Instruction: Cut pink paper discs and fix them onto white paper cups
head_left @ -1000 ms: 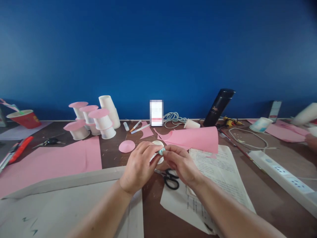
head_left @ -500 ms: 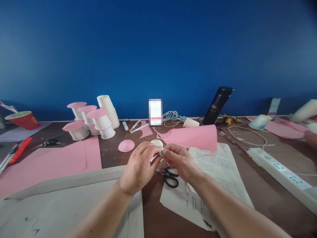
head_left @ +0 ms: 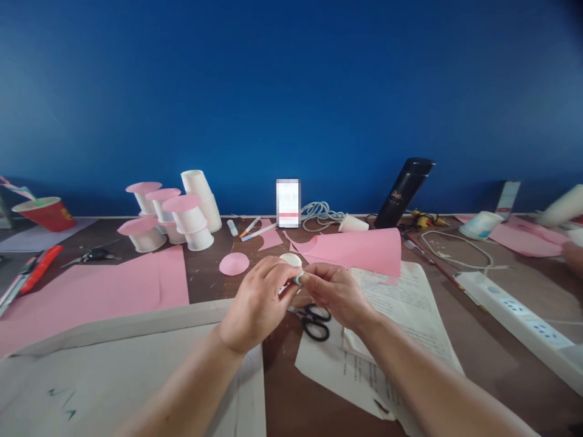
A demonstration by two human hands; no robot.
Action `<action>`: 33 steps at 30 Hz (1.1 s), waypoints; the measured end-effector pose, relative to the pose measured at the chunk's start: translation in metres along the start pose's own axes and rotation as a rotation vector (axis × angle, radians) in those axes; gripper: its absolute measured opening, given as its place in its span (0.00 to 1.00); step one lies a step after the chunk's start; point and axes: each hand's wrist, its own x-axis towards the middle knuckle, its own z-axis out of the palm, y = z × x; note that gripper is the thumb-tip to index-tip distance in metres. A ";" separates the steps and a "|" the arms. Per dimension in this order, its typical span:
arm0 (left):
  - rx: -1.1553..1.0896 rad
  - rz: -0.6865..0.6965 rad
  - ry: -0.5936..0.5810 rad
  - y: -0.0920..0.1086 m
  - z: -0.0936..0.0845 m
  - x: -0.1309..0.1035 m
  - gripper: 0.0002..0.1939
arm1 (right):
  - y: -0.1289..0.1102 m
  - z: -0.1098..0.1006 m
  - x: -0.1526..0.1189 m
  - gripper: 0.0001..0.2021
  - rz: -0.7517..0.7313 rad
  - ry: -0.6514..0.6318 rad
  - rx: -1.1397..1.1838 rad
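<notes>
My left hand (head_left: 257, 297) and my right hand (head_left: 334, 294) meet at the middle of the table. Fingertips of both pinch a small pale teal piece (head_left: 298, 278), too small and covered to name. Just behind them stands a white paper cup (head_left: 290, 260), partly hidden by the fingers. Black-handled scissors (head_left: 316, 321) lie below my right hand, their blades partly out of sight. To the left of my left hand is a pink paper disc (head_left: 234, 264).
Paper cups with pink discs (head_left: 184, 215) stand stacked at the back left. A curled pink sheet (head_left: 359, 250), a booklet (head_left: 392, 303) and a power strip (head_left: 514, 315) lie to the right. A black flask (head_left: 405, 191) leans near the wall. Another person's hand (head_left: 574, 258) shows at the right edge.
The view has shifted slightly, so things appear a little further right and mostly higher. Both hands keep the same pinch on the small teal piece.
</notes>
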 end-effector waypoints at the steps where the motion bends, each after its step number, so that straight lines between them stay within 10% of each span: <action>1: -0.003 -0.005 -0.004 0.000 0.000 0.000 0.08 | 0.000 0.000 0.000 0.14 0.000 -0.003 -0.002; 33: -0.018 -0.046 -0.056 -0.002 -0.001 -0.002 0.06 | -0.004 0.004 -0.001 0.16 0.002 0.038 -0.068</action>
